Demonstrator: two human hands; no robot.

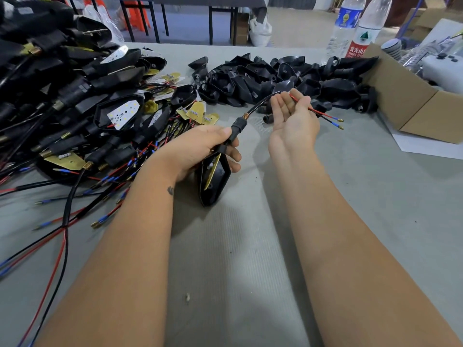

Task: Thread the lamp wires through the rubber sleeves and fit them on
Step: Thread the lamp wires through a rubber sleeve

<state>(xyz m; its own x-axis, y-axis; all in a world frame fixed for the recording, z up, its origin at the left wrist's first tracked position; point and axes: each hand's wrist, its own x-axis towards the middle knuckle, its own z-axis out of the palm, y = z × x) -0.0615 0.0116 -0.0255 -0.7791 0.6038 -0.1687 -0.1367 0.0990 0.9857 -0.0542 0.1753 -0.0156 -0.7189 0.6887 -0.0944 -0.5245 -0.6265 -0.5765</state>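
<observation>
While the black lamp housing hangs just above the grey table, its rubber sleeve already sits on the stem at the top, with a brass spring collar just past it. From there the black cable arcs up and right, ending in red and black wires with blue-sleeved brass tips. The left hand is clamped around the sleeve and the top of the housing, thumb along the sleeve. The right hand is palm up, its fingers loosely curled with the wires running across them and out to the right; whether they pinch the wires cannot be told. To the left lies a heap of finished lamps with trailing leads; behind the hands, a pile of empty black housings. A loose sleeve lies near the right hand. A cardboard box and two water bottles stand at the far right.
</observation>
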